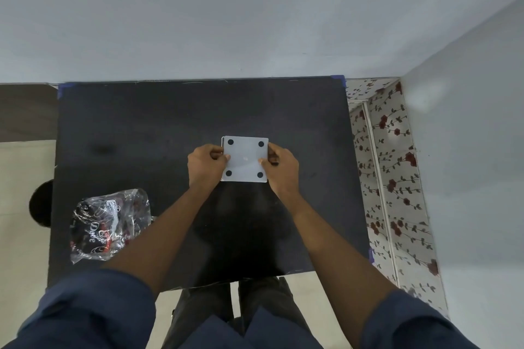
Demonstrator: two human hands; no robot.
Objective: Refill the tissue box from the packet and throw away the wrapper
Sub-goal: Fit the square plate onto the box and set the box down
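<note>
Tissue box gripped by both hands at mid-worktop.

White square plastic tissue box (245, 159), face with four black round feet upward, sits at the centre of the black worktop (141, 127). Left hand (205, 163) and right hand (282, 168) fingers are closed on its opposite sides. Crumpled clear plastic wrapper (109, 225) lies near the front-left corner.

Black table (141, 127) against grey wall (226, 14), floral covering (397, 178) right

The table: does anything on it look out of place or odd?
The crumpled wrapper lies loose at the table's left front edge, not yet binned. Both hands hold the box bottom-up, its four dark feet showing.
</note>
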